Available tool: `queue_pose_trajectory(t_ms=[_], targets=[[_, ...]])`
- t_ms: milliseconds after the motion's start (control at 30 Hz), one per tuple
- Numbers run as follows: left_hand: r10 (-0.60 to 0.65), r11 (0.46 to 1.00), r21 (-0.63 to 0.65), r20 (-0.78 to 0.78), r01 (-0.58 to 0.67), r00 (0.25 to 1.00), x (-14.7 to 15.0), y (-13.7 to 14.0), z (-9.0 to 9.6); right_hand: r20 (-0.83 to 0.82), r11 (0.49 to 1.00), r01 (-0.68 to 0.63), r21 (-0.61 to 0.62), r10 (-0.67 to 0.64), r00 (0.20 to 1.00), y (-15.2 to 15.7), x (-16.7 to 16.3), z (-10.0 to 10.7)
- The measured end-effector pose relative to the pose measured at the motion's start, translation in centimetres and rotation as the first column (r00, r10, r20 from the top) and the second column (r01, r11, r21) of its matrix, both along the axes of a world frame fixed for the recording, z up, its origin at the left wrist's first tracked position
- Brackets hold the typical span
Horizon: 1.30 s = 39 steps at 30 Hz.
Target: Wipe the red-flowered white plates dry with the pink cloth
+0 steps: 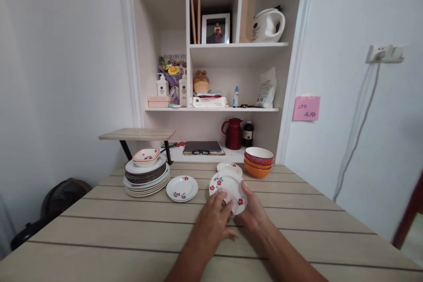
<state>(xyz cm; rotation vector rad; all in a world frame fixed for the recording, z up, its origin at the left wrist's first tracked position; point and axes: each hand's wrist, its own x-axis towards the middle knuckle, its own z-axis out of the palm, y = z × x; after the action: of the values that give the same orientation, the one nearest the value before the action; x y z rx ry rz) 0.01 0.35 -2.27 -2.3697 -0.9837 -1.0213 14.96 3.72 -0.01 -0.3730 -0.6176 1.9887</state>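
A small white plate with red flowers (pixel 219 179) is tilted up off the table in front of me. Its right edge is gripped by my right hand (pixel 253 209), thumb on the rim and fingers behind. My left hand (pixel 214 213) presses a pale pinkish cloth (pixel 231 200) onto the plate's face, and its fingers cover much of the cloth. Just behind lies another flowered plate (pixel 229 167), partly hidden by the held one. Left of my hands, a short stack of matching flowered plates (pixel 182 187) rests on the table.
A tall stack of plates (pixel 147 187) with square bowls (pixel 146 157) on top stands at the left, beside a small raised wooden stand (pixel 137 134). Nested red and orange bowls (pixel 258 163) sit at the right. A red jug (pixel 234 134) and glasses (pixel 200 152) are behind.
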Motion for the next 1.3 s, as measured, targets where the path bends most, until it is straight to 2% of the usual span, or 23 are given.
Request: queue_pose_trajectory(t_ms=[233,467,567,633,733,800,867,967,1067,1167,1233,1300], targets=[[0.116,0.993,-0.027,0.077,-0.114,0.990,-0.2,-0.2,0.2,0.033,0.999,-0.019,0.028,0.018,0.999,-0.4,-0.7,0.4],[0.142,0.978,-0.182,0.236,-0.100,0.961,-0.8,-0.8,1.3,0.018,1.000,-0.015,0.012,0.014,1.000,-0.6,-1.0,0.7],[0.167,0.972,-0.203,0.254,-0.116,0.953,-1.0,-0.8,1.4,0.018,1.000,-0.026,0.003,0.025,1.000,-0.8,-1.2,0.8],[0.173,0.978,-0.150,0.195,-0.145,0.965,-1.1,-0.8,1.1,0.020,0.999,-0.041,0.003,0.041,0.999,-1.0,-1.4,0.7],[0.121,0.992,0.029,0.117,-0.126,0.986,-1.1,-0.8,0.9,0.030,0.996,-0.086,0.001,0.086,0.996,-1.4,-1.8,0.7],[0.090,0.983,0.148,0.109,-0.105,0.990,-1.1,-0.9,1.0,0.029,0.992,-0.129,-0.009,0.129,0.991,-1.9,-2.2,0.7],[0.094,0.970,0.211,0.119,-0.117,0.988,-1.2,-1.1,1.3,0.019,0.986,-0.163,-0.022,0.163,0.986,-2.4,-2.8,0.7],[0.187,0.943,0.249,0.156,-0.222,0.970,-1.6,-1.3,1.9,0.011,0.989,-0.145,-0.037,0.146,0.989,-2.9,-3.6,0.6],[0.332,0.880,0.283,0.208,-0.381,0.920,-2.1,-1.2,2.3,0.020,0.995,-0.095,-0.019,0.095,0.995,-2.7,-3.9,0.4],[0.414,0.837,0.294,0.211,-0.461,0.885,-2.3,-1.1,2.3,0.032,0.997,-0.080,-0.003,0.080,0.996,-2.2,-3.5,0.5],[0.431,0.836,0.278,0.201,-0.473,0.880,-2.1,-1.1,2.2,0.037,0.999,-0.048,-0.011,0.048,0.998,-1.8,-2.9,0.6],[0.400,0.861,0.261,0.182,-0.436,0.898,-1.7,-1.3,2.1,0.042,1.000,-0.012,-0.012,0.012,0.999,-1.5,-2.3,0.8]])
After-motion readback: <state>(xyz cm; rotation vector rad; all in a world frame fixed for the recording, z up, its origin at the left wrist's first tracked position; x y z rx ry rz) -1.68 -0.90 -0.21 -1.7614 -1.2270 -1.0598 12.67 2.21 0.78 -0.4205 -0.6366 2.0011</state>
